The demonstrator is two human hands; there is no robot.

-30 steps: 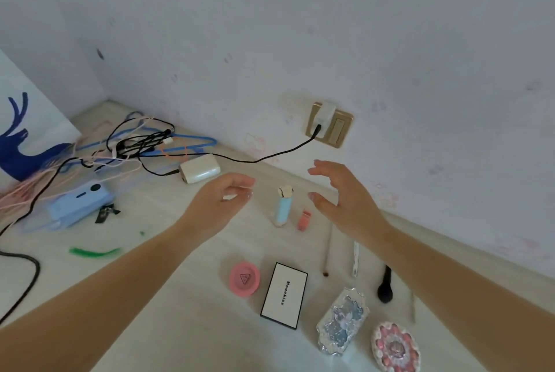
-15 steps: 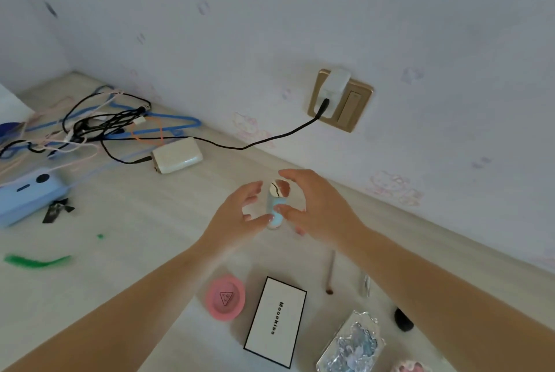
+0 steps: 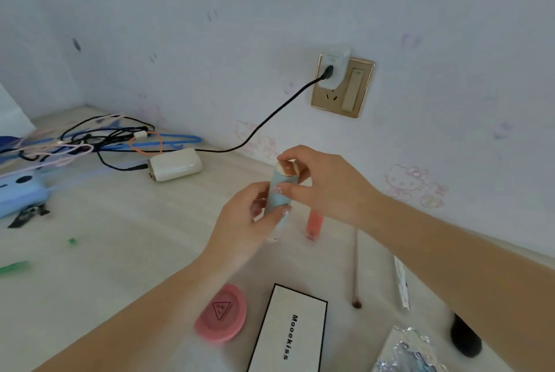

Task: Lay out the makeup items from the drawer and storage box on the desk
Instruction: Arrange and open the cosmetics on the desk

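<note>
Viewing from the head camera: a pale wood-grain bench point(image 3: 126, 251) runs up to a light bluish wall point(image 3: 270, 11) marked with faint cartoon stickers. A gold wall socket point(image 3: 342, 86) carries a white plug adapter, and a black cable point(image 3: 270, 119) drops from it to the bench.

Both hands meet above the middle of the bench on a light blue tube point(image 3: 277, 197) with a gold-rimmed cap. The left hand point(image 3: 243, 224) curls its fingers round the tube's lower body. The right hand point(image 3: 324, 182) pinches the upper part, thumb on the body and fingers at the cap. The tube stands nearly upright; whether its base touches the bench cannot be told.

Just beside the tube, a coral pink tube point(image 3: 313, 224) lies on the bench. Nearer the camera lie a round pink compact point(image 3: 222, 313), a white box point(image 3: 288, 332) edged in black and printed "Moookiss", a thin stick point(image 3: 356, 269), a slim white pen-like item point(image 3: 401, 284), a black brush head point(image 3: 465, 338) and a silvery case point(image 3: 405, 350) cut by the frame edge.

At far left, a white charger block point(image 3: 175, 163) sits beside a tangle of cables point(image 3: 90, 140), a blue hanger and a light blue device point(image 3: 21, 194). Green scraps point(image 3: 13, 266) lie on the left bench surface.
</note>
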